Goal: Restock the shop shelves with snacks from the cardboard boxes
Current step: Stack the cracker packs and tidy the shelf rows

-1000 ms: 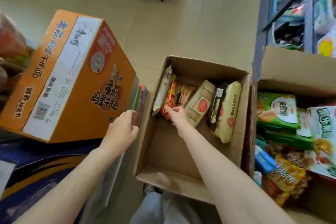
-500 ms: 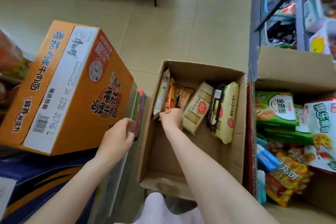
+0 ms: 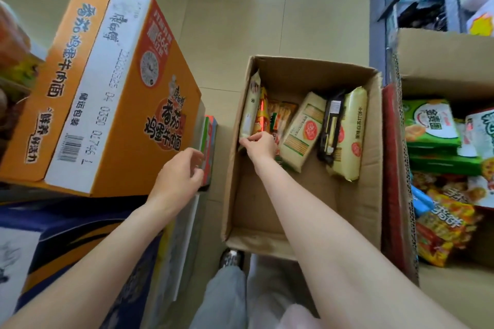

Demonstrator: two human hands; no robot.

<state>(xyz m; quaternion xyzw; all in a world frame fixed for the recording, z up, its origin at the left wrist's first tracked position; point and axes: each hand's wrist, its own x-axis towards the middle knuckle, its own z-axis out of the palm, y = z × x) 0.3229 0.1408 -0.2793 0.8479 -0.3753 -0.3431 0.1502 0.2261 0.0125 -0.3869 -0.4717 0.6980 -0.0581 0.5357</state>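
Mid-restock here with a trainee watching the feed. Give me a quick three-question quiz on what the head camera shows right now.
1. True or false: the right hand pinches the pale packet at the left wall of the open cardboard box.
2. Where is the left hand? A) inside the open box; B) beside the orange noodle carton, outside the open box; C) on the shelf.
3. Fill in: the two yellow-cream packets lean against the box's ____ wall.

Key: 1 true; 2 B; 3 right.
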